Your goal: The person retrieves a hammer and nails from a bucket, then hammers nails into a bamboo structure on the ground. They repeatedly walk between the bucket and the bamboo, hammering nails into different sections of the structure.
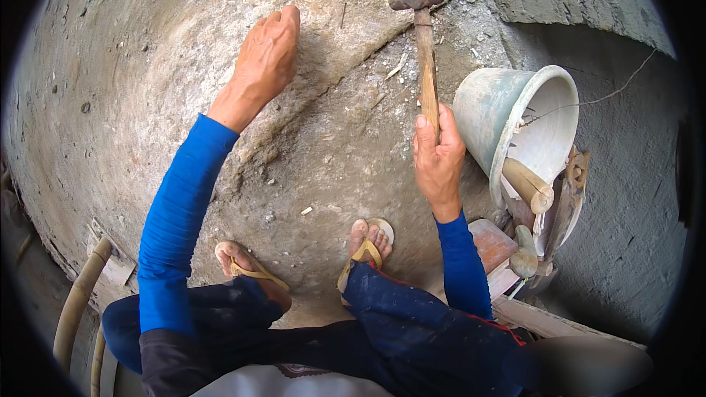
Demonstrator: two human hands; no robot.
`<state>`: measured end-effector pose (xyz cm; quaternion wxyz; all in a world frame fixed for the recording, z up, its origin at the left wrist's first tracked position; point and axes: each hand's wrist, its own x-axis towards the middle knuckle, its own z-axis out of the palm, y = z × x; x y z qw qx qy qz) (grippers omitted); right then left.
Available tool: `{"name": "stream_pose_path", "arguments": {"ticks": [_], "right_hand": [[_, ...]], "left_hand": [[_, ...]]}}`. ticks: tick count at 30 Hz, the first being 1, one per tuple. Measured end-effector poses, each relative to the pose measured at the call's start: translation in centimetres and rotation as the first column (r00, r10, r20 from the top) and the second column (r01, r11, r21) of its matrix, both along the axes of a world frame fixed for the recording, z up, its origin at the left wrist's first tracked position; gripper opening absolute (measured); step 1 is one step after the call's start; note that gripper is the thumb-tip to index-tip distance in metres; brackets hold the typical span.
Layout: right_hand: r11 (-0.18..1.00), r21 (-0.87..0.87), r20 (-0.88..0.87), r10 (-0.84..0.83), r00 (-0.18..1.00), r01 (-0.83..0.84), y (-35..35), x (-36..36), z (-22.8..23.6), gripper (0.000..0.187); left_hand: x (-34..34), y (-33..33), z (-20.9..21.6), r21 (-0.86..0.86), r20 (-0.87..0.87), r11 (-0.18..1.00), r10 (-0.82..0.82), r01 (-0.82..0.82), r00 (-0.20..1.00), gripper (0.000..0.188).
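The two hands are positioned apart over rough, dusty ground, one to the left and one to the right of the person. The right hand is clamped around the near end of the wooden handle of a hammer, with the thumb laid along the grip. The hammer is at the far right of the work area, handle pointing near, metal head at the far end; from where I stand, I cannot tell whether the head touches the ground. The left hand is located farther out on the left, back of the hand uppermost, fingers curled under; I cannot tell whether they close on anything. A thin stick lies just to the right of that hand. Loose chips and crumbs are scattered around the hammer head. Just right of the right hand, a pale bucket is tipped over, its mouth facing right, with a wooden pole protruding from the opening and a thin wire extending right. A reddish block is located nearer, below the bucket. Both feet wear yellow-strapped sandals. Bamboo poles stand at the near left.
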<state>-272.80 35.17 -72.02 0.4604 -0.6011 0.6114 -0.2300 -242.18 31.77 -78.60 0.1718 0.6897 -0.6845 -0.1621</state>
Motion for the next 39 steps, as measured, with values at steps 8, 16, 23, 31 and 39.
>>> {"name": "stream_pose_path", "arguments": {"ticks": [8, 16, 23, 31, 39], "right_hand": [[0.995, 0.084, 0.079, -0.065, 0.995, 0.058, 0.7, -0.4, 0.1, 0.024], [0.997, 0.066, 0.146, -0.045, 0.988, 0.036, 1.4, -0.4, 0.2, 0.034], [0.992, 0.105, 0.089, -0.083, 0.993, 0.073, 1.7, -0.6, 1.8, 0.029], [0.978, 0.205, 0.146, -0.080, 0.986, 0.049, 3.3, 1.8, 5.6, 0.038], [0.963, 0.175, -0.160, 0.231, 0.960, -0.203, 6.5, 3.9, 12.0, 0.026]], "left_hand": [[-3.3, -3.9, 0.4, -0.154, -0.167, 0.985, 0.049, -0.075, 0.985, 0.019], [-5.5, -7.0, -0.5, 0.083, 0.057, 0.982, 0.162, -0.167, 0.985, 0.025], [-5.3, -8.7, 1.9, 0.238, 0.199, 0.962, 0.086, -0.133, 0.976, 0.019], [-2.5, -3.6, 5.6, 0.142, -0.135, 0.965, 0.240, -0.221, 0.961, 0.015], [6.1, 11.1, 15.6, 0.510, -0.175, 0.783, 0.500, -0.356, 0.848, 0.019]]}}
